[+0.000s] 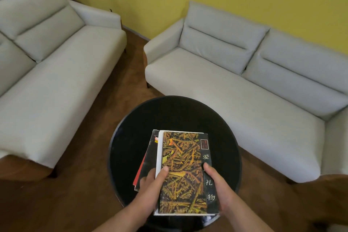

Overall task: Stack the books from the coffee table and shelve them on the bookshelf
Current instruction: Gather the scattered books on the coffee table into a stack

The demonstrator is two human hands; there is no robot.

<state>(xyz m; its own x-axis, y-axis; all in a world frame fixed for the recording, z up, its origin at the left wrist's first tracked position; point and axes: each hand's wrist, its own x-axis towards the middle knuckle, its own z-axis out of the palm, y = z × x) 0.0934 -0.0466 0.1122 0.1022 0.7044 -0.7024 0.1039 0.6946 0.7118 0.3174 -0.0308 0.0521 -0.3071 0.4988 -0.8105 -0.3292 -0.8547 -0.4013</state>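
Head view, looking down: two pale grey sofas fill most of what I see, the left sofa (56, 81) running along one side and the right sofa (235, 90) against the yellow wall (150, 2), with brown wooden floor (84, 156) between them. One round black desk (178, 115) sits in front of me, near the corner where the sofas meet. Over its near half is the stack of books (169, 156), and I cannot tell whether it rests on the desk or is lifted just clear of it. I count at least three books: the top book (182, 165), black with a gold and orange leaf pattern and white characters down its right strip; a white book (159, 149) directly beneath it; and a black book (150, 149) below that, skewed out to the left. A red cover (138, 173) shows at the lowest left edge and may be a fourth. Both my hands are clamped on the stack's near end. My left hand (150, 188) has its thumb curled onto the top cover and its fingers (147, 175) lying on the black book. My right hand (220, 188) has its thumb pressed on the top book's black strip, its fingers hidden at the right edge.
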